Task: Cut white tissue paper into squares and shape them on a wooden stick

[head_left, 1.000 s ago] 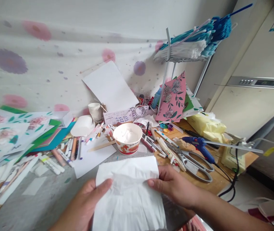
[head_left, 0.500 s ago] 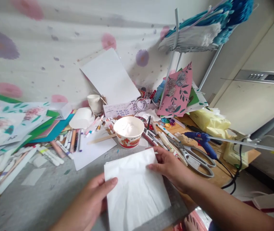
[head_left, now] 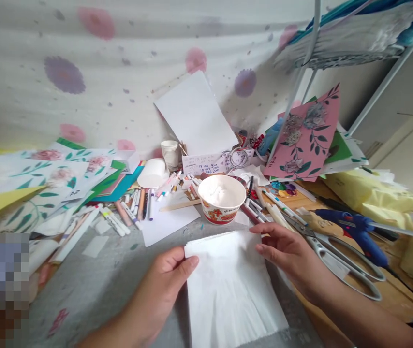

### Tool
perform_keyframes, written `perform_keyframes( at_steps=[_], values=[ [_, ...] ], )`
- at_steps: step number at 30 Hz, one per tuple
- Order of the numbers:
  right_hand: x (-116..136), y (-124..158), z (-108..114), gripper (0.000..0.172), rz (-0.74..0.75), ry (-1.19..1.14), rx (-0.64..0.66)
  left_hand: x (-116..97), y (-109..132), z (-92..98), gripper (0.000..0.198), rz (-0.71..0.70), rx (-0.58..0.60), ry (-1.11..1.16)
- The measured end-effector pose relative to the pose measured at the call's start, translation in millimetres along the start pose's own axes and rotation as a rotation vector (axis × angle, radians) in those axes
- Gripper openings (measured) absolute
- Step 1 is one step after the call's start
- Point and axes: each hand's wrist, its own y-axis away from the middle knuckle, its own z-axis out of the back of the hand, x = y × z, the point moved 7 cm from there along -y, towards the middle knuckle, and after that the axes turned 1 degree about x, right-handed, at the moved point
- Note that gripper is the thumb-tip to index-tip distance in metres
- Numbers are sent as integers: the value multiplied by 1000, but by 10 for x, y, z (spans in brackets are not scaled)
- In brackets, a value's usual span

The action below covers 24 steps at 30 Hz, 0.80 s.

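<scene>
A thin stack of soft, creased white tissue paper (head_left: 231,295) lies in front of me, with several layers showing along its top edge. My left hand (head_left: 165,285) pinches its upper left edge, thumb on top and fingers underneath. At the upper right corner, my right hand (head_left: 286,256) has its thumb and bent index finger on the edge of the paper. Just beyond the stack stands a paper bowl (head_left: 223,205) with red print, holding something white. Under the paper is a grey mat (head_left: 115,285).
Scissors (head_left: 340,263) and a blue glue gun (head_left: 355,224) lie to the right. Markers (head_left: 114,220) and flower-painted sheets (head_left: 57,179) crowd the left. Paper cups (head_left: 170,154), a white board (head_left: 197,118) and a pink flower card (head_left: 306,133) stand behind. A blurred-out patch covers the lower left.
The view has turned left, so the scene sits further right. My right thumb has slid from on top of the tissue paper out to its edge. The left hand keeps its pinch.
</scene>
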Motion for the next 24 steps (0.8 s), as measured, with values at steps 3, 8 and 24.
perform_keyframes(
  at_steps=[3, 8, 24],
  values=[
    [16, -29, -6, 22, 14, 40, -9, -12, 1, 11, 24, -29, -3, -32],
    [36, -58, -12, 29, 36, 96, -16, -68, 9, 30, 24, -65, -42, -118],
    [499, 106, -113, 23, 422, 453, 104, -164, 41, -10, 25, -152, -24, -319]
  ],
)
